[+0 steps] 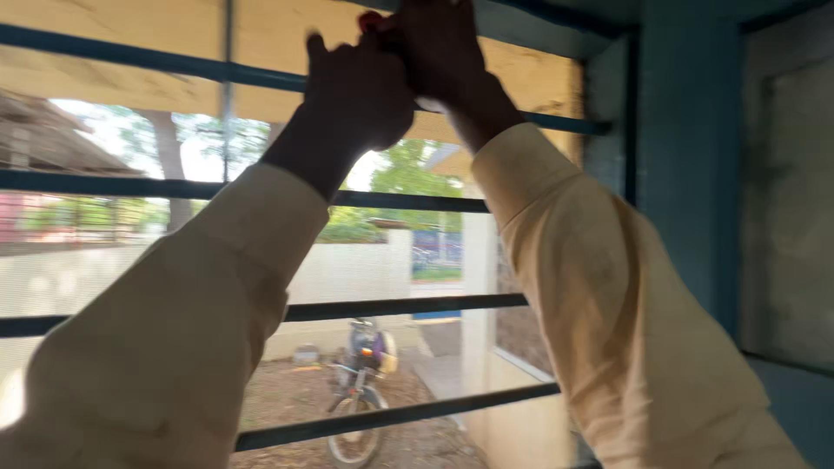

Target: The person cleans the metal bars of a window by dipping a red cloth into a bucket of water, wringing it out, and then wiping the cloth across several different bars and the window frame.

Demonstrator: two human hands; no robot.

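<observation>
**Both hands raised to the top of a barred window**

Nearest to us are our two cream sleeves [174, 330], reaching up and away from the camera. At their ends our left hand [356, 95] and right hand [447, 56] meet, pressed close together by the upper horizontal bar [113, 56] of the window grille. Both are curled shut, and between them a small red object [370, 21] shows at the top edge of the view; we cannot tell what it is or which fingers pinch it, as the picture is blurred. Something pale [427, 105] peeks out under the right hand.

Behind the hands runs a mesh screen [78, 269] with dark blue bars across it. To the right stands the blue window frame [682, 156]. Outside, below, a motorcycle [360, 391] is parked on bare ground beside a white wall [347, 269], with trees [404, 174] beyond.
</observation>
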